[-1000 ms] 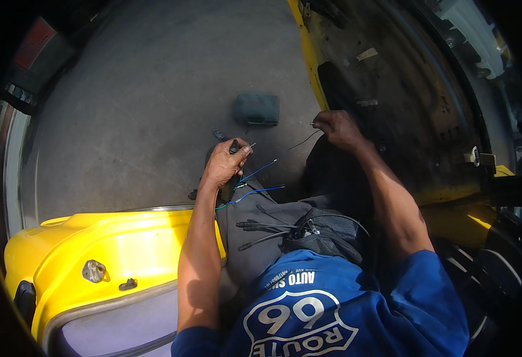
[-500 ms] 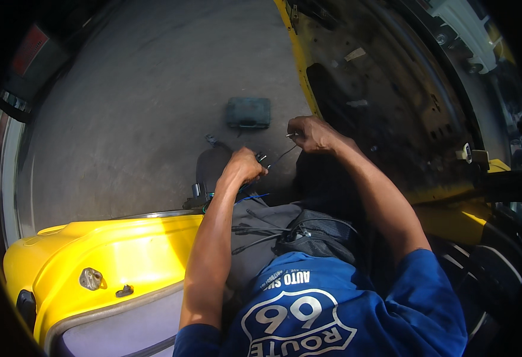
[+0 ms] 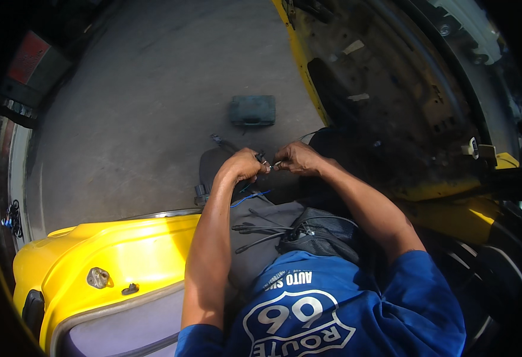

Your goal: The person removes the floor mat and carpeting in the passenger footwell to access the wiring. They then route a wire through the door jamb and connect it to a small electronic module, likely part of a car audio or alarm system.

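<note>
Above my lap my two hands have come nearly together, fingertips almost touching. My left hand (image 3: 243, 164) is closed around electrical wires; a small dark piece, too small to identify, pokes out at its fingertips. My right hand (image 3: 298, 159) pinches a thin wire, and a short pale tip shows by the thumb. From behind that hand a thin dark strand (image 3: 313, 133) runs up to the right. Under my left wrist a blue wire (image 3: 250, 198) hangs loose over my thigh. A dark connector-like block (image 3: 201, 194) sits left of that wrist.
A dark green hard case (image 3: 252, 110) lies on the grey floor (image 3: 154, 107) ahead. A yellow car door (image 3: 136, 241) stands at my lower left, and a yellow-edged car body panel (image 3: 301, 59) rises on the right. Several black cables (image 3: 264, 229) stick out of a mesh pouch (image 3: 323, 235) at my waist.
My right hand has come down and left, bringing its thin wire up to my left hand's fingertips. My left hand stays nearly in place, still gripping the wires.
</note>
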`<state>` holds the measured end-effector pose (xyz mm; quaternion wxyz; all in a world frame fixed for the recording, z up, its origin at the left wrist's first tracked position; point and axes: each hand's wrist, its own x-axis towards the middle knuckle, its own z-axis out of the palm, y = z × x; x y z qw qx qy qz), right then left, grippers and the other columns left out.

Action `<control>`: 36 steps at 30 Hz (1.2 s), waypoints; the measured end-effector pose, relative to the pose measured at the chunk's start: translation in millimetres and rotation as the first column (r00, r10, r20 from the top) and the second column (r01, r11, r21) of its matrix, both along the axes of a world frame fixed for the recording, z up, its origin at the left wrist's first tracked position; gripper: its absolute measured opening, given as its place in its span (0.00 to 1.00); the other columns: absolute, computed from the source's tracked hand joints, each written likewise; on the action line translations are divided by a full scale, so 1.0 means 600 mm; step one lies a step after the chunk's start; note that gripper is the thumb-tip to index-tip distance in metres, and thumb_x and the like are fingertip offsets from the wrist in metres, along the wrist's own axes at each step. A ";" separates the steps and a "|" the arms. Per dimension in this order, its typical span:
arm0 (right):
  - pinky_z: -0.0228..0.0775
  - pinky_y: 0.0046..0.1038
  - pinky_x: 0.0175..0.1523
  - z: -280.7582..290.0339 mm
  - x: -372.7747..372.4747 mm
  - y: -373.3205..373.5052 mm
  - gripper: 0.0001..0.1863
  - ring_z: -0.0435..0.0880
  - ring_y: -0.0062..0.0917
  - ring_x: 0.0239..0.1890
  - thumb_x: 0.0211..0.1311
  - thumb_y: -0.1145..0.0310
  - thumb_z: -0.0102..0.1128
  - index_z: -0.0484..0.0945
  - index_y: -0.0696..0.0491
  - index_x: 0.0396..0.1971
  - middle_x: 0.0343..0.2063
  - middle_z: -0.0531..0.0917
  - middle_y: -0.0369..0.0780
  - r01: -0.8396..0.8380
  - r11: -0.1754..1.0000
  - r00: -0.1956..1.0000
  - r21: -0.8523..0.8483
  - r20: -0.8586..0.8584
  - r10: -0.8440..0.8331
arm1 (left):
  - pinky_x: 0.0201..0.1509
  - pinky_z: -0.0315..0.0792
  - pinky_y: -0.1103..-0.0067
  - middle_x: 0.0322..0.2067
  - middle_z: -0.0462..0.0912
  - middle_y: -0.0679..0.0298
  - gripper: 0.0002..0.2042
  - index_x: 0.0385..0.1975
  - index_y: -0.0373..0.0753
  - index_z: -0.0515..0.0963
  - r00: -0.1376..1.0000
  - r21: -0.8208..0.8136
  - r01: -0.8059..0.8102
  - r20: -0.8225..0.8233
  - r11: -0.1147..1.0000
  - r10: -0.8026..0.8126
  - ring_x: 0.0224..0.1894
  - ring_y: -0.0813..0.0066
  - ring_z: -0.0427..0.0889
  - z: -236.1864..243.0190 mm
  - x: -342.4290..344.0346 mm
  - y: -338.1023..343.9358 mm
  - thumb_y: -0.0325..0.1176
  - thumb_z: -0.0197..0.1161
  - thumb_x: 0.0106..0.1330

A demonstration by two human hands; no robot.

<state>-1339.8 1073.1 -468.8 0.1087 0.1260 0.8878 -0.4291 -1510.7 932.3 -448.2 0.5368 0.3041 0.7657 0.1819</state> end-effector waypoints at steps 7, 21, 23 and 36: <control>0.74 0.46 0.44 0.015 0.008 -0.028 0.08 0.84 0.48 0.40 0.58 0.71 0.66 0.79 0.59 0.31 0.32 0.83 0.47 0.061 0.991 0.973 0.115 -0.226 -0.034 | 0.32 0.74 0.69 0.23 0.85 0.58 0.12 0.34 0.30 0.86 0.997 0.056 -0.011 -0.081 0.998 0.015 0.23 0.71 0.81 0.011 0.003 -0.012 0.34 0.74 0.61; 0.76 0.39 0.48 0.061 0.048 0.019 0.14 0.87 0.39 0.41 0.69 0.61 0.64 0.85 0.59 0.39 0.35 0.88 0.48 0.364 0.926 0.931 0.103 -0.073 -0.358 | 0.26 0.79 0.78 0.27 0.87 0.60 0.08 0.36 0.30 0.84 0.871 0.274 -0.478 0.024 0.835 0.491 0.25 0.76 0.85 0.006 -0.034 -0.031 0.30 0.69 0.66; 0.78 0.33 0.52 0.070 0.063 0.038 0.17 0.88 0.33 0.42 0.69 0.60 0.65 0.87 0.59 0.45 0.38 0.90 0.46 0.482 0.874 0.874 0.059 -0.101 -0.475 | 0.26 0.79 0.77 0.25 0.86 0.60 0.07 0.36 0.30 0.83 0.851 0.322 -0.475 -0.069 0.819 0.521 0.24 0.75 0.84 0.004 -0.074 -0.021 0.29 0.68 0.65; 0.73 0.27 0.39 0.029 0.114 0.078 0.14 0.81 0.22 0.33 0.68 0.65 0.65 0.87 0.59 0.45 0.32 0.86 0.38 0.689 0.692 0.693 -0.214 -0.082 -0.716 | 0.25 0.75 0.77 0.25 0.82 0.62 0.05 0.35 0.30 0.82 0.695 0.186 -0.713 0.053 0.676 0.717 0.23 0.76 0.79 -0.119 -0.247 -0.007 0.25 0.64 0.69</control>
